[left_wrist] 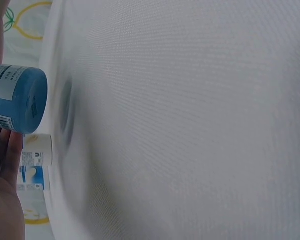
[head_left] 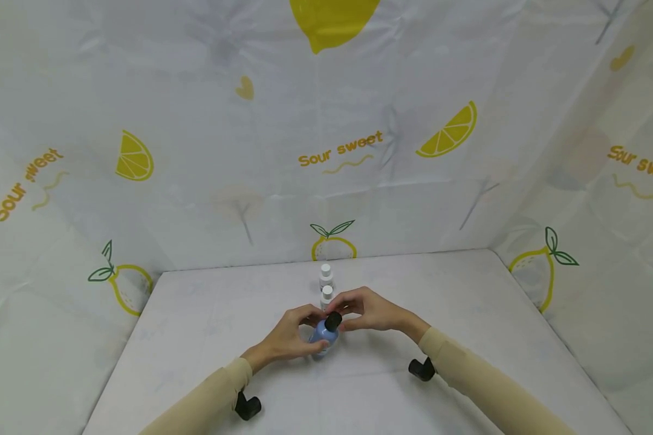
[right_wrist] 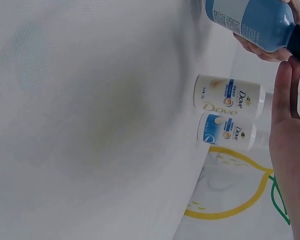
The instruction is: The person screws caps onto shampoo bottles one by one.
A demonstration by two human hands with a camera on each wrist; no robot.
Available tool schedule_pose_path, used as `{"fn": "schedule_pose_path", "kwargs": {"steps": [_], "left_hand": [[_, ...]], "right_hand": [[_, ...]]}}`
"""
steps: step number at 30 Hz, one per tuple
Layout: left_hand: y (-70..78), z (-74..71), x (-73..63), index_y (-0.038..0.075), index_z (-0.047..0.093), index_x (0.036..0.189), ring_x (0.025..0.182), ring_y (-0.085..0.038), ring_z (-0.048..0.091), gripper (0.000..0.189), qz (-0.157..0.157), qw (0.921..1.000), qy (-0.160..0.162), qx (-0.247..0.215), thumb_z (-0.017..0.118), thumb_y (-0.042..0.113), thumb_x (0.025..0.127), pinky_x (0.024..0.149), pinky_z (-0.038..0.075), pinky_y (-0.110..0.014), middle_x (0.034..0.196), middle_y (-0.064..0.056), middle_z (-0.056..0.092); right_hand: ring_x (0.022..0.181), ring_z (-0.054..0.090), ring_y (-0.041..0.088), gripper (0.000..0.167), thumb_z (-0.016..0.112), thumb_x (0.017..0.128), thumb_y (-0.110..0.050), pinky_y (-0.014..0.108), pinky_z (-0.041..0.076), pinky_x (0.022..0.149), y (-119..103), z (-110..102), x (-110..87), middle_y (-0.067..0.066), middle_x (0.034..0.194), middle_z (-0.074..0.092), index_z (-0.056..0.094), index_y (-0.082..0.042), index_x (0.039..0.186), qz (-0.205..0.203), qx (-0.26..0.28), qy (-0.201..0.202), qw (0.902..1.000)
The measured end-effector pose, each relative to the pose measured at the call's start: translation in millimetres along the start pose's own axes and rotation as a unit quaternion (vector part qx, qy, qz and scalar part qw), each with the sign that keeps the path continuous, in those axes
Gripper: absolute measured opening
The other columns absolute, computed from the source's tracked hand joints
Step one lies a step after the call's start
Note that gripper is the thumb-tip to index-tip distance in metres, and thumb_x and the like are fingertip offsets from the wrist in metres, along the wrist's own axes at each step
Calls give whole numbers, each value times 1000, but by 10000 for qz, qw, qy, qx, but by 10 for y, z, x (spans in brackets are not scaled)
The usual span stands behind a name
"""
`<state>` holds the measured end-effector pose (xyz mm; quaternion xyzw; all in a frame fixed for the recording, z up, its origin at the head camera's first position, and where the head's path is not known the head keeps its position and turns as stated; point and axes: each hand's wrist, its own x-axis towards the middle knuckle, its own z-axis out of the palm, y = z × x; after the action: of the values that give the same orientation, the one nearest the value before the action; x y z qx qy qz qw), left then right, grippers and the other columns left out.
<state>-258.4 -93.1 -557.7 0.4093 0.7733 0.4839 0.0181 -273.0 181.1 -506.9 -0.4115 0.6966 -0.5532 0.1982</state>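
Note:
A blue bottle [head_left: 322, 336] with a black cap [head_left: 334, 321] is tilted toward the right, its base raised above the cloth in the left wrist view. My left hand [head_left: 291, 335] grips the bottle body between thumb and fingers. Around the cap, the right hand [head_left: 372, 311] pinches with its thumb on the near side and fingertips on the far side. In the right wrist view, those fingers [right_wrist: 285, 90] reach up to the cap. White printing covers part of the blue bottle [left_wrist: 15, 97], whose bottom faces the left wrist camera.
Behind the hands stand two small white bottles, the nearer one [head_left: 327, 296] in front of the farther one [head_left: 325, 276]. Both carry Dove labels in the right wrist view. A white cloth [head_left: 207, 320] covers the table, and a lemon-print curtain [head_left: 196, 199] hangs behind it.

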Motion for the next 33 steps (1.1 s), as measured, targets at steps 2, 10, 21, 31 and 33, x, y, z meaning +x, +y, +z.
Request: {"fn": "schedule_pose_path", "kwargs": {"steps": [2,10,21,31,33], "left_hand": [[6,-1,1,4,70,127,104,-6,72,45,-25,10000,-6,-10,88,14,86,95,66,-28,120,-10,77],[8,-4,16,3,69,124,104,-7,72,44,-40,10000,55,13,88,13,85,95,66,-28,118,-11,76],[13,6,28,3,69,124,104,-7,72,44,-24,10000,29,3,88,13,86,95,66,-28,119,-12,76],[47,9,9,6,70,123,103,-6,71,41,-165,9999,-5,18,88,15,87,95,66,-28,116,-9,76],[51,14,8,7,70,122,103,-5,71,41,-182,9998,-9,-2,88,16,87,95,66,-28,116,-9,76]], "right_hand": [[124,72,12,39,78,96,2,33,58,115,3,-2,4,30,134,70,69,4,134,31,-8,9,10000],[114,74,11,36,80,95,-1,32,60,111,9,0,20,28,129,73,71,2,130,146,-179,165,9996],[104,73,9,33,83,92,-5,28,62,104,-41,27,12,22,121,75,73,-2,124,314,-386,445,9978],[97,70,8,28,86,91,-7,26,62,98,-15,94,14,15,112,74,73,-4,116,406,-459,703,9956],[95,70,7,27,87,91,-7,26,62,97,-20,103,10,14,110,74,73,-5,114,421,-492,739,9952]]}}
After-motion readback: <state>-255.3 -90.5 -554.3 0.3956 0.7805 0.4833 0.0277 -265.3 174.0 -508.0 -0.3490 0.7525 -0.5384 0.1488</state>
